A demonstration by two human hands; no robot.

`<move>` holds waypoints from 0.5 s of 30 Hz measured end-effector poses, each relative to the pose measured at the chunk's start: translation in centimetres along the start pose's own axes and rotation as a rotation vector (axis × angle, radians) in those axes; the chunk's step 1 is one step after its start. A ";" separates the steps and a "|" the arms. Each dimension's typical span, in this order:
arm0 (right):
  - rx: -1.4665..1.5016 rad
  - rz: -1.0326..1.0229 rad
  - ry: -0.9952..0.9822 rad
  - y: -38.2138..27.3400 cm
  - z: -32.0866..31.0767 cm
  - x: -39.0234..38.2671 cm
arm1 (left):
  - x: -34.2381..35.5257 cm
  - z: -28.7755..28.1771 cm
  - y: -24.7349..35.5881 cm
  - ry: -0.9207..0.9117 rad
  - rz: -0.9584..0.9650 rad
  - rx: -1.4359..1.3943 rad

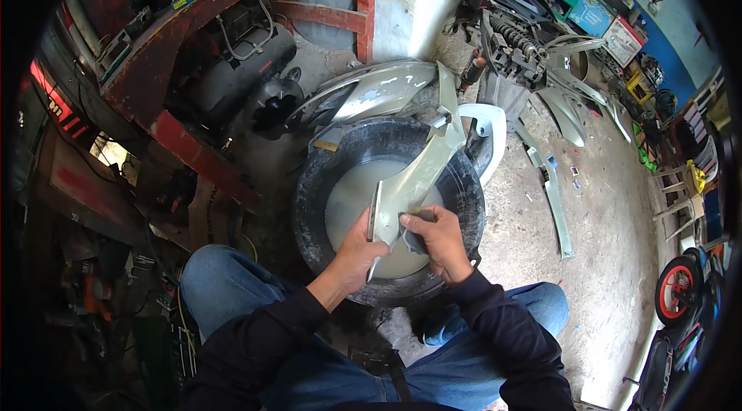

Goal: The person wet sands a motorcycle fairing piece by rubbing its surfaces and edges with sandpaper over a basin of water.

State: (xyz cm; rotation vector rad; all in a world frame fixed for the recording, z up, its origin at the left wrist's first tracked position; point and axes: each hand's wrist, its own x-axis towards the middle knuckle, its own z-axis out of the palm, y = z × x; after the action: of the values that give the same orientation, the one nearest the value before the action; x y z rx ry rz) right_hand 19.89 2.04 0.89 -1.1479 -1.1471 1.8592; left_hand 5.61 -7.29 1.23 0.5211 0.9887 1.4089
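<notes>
A long, pale grey-green motorcycle body panel (421,171) slants over a black tub (308,206) of cloudy whitish water (352,198). Its lower end is gripped by my left hand (354,255), with the thumb across the front face. My right hand (444,241) pinches a dark grey piece of sandpaper (414,243) against the panel's right edge. The panel's far end reaches past the tub's back rim. A small yellowish pad (328,139) lies on the tub's far-left rim.
Behind the tub rests a silver fairing (386,93), with a white curved part (493,133) to its right. A narrow panel (553,198) lies on the concrete floor. A red wooden bench (185,148) stands left, a partly stripped motorcycle (514,40) at back right.
</notes>
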 end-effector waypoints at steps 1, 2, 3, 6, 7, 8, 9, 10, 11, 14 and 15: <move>-0.001 0.000 0.001 -0.3 0.3 -0.6 | 0.0 -0.1 0.0 0.026 -0.033 0.027; -0.048 0.055 0.010 -0.9 0.8 -1.5 | -0.1 -0.2 0.2 0.025 -0.033 0.027; -0.096 0.111 0.019 -1.2 1.2 -2.0 | -0.3 -0.3 0.4 0.011 -0.023 0.012; -0.042 0.050 0.043 -1.2 -0.2 -0.2 | -0.3 0.5 0.7 -0.037 -0.034 -0.011; 0.018 0.060 0.016 -1.3 0.1 0.3 | -0.4 0.1 0.9 -0.042 -0.046 -0.002; 0.024 0.078 0.027 -1.0 0.4 0.1 | -0.4 -0.2 0.9 -0.037 -0.043 0.001; 0.026 0.079 0.021 -0.7 0.8 -0.4 | -0.3 -0.5 0.6 -0.037 -0.026 0.026; -0.022 0.092 0.018 -1.0 1.2 -1.2 | -0.2 -0.4 0.6 -0.042 -0.011 0.046; -0.069 0.106 0.015 -1.1 1.4 -1.6 | -0.2 -0.4 0.6 -0.041 -0.012 0.043; 0.073 0.076 0.028 -1.9 0.5 0.7 | -0.3 -0.4 0.8 -0.045 0.000 0.009; 0.085 0.080 0.020 -1.9 0.9 0.3 | -0.3 -0.6 0.8 -0.039 0.005 0.022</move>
State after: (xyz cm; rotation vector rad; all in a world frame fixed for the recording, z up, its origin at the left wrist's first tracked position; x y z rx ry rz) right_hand 19.08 2.75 2.79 -1.1778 -1.0146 1.9334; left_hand 4.66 -7.58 1.64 0.5659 0.9729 1.3881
